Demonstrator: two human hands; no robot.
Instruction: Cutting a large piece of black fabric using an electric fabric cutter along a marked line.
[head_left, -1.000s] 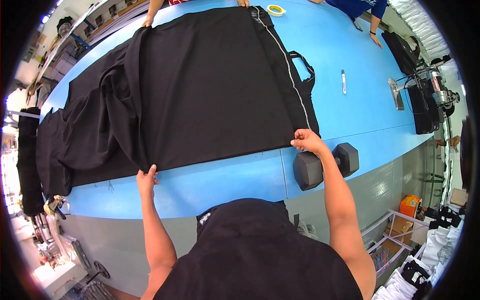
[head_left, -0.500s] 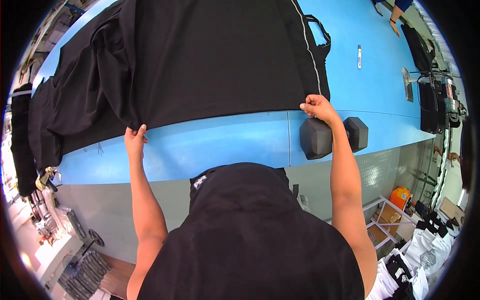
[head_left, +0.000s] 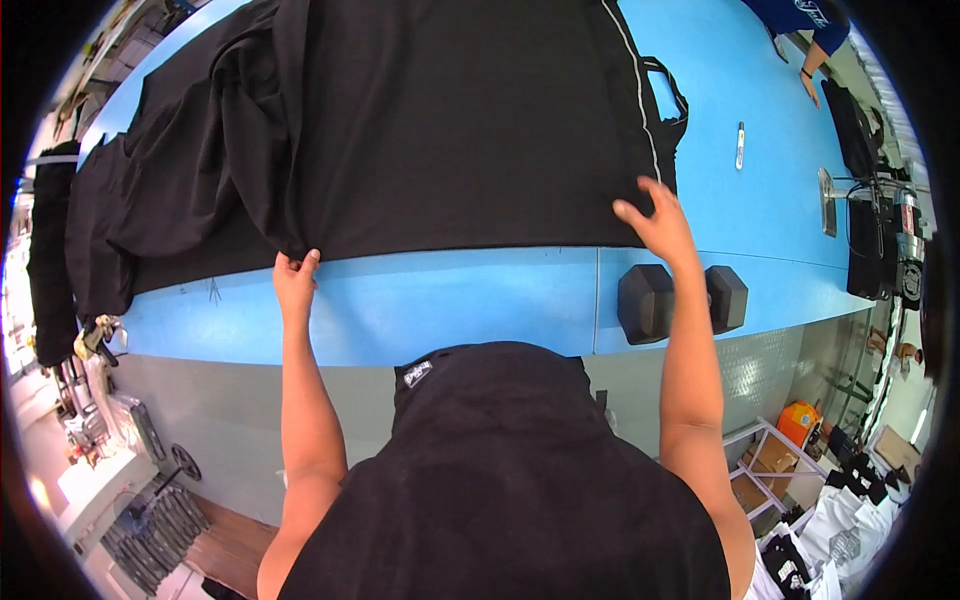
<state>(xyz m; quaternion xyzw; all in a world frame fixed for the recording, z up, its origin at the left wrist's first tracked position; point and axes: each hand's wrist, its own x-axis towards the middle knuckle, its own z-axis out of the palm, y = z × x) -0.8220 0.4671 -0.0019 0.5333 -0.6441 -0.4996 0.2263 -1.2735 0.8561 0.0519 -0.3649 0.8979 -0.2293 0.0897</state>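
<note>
A wide sheet of black fabric [head_left: 460, 150] lies over the blue table [head_left: 450, 310], smooth in the middle and bunched into folds toward the left. My left hand [head_left: 297, 280] pinches its near edge where the folds meet the flat part. Over the near right corner of the cloth, my right hand [head_left: 665, 228] has thumb and fingers apart and holds nothing. Whether its fingertips touch the fabric I cannot tell. A pale strip runs along the right side of the cloth. Just below my right hand sits a black dumbbell [head_left: 645, 303], partly hidden by my forearm.
A white marker [head_left: 740, 146] lies right of the cloth. Another person's hand [head_left: 810, 90] rests at the table's far right, near dark folded cloth [head_left: 848, 130]. A machine with a metal base [head_left: 828, 205] and cables stands at the right edge. White and black garments [head_left: 850, 515] are piled lower right.
My right hand has gone from a pinch at the cloth's near right edge to spread fingers. My left hand keeps its pinch. The whole view has shifted slightly.
</note>
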